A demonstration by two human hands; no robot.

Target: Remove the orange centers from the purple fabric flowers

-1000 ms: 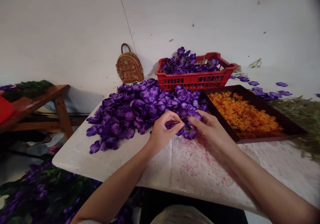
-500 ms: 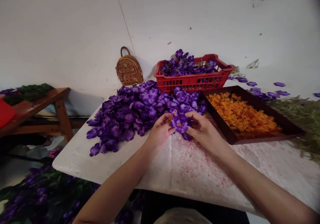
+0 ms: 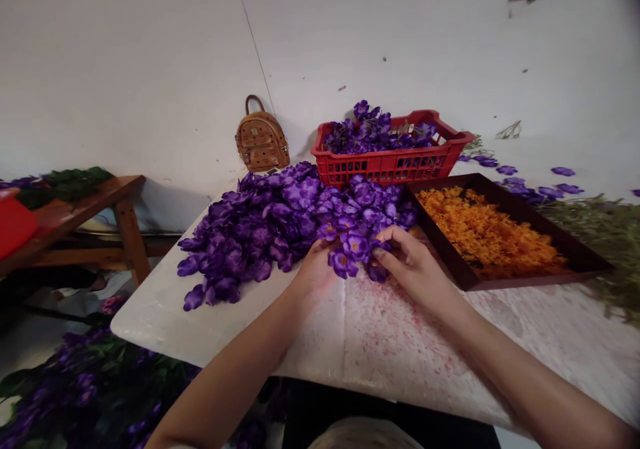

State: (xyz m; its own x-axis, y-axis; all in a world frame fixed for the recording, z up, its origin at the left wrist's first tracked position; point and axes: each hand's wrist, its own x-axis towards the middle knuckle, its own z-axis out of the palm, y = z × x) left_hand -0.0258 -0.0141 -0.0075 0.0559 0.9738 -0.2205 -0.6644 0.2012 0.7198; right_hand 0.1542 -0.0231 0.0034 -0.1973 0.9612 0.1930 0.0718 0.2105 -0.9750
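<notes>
Between my hands, above the table, is a spray of purple artificial flowers (image 3: 354, 246) with yellow centres. My left hand (image 3: 320, 262) is closed on it from the left, its fingertips partly hidden behind the blooms. From the right, my right hand (image 3: 404, 254) pinches a purple bloom at the spray's edge between thumb and fingers. Just beyond my hands lies a large heap of loose purple petals (image 3: 265, 229). A dark tray (image 3: 500, 282) of orange flower centres (image 3: 490, 232) stands to the right of my right hand.
A red plastic crate (image 3: 385, 167) of purple flowers stands at the back, beside a brown backpack (image 3: 261, 141). Green stems (image 3: 607, 235) lie at the far right. A wooden bench (image 3: 127, 229) is at left, with leafy purple flowers (image 3: 85, 389) below the table (image 3: 380, 342).
The flower spray has turned and spread, so more blooms face me. My left hand now sits further behind the blooms, and my right hand has shifted slightly right. The whole view moved a little.
</notes>
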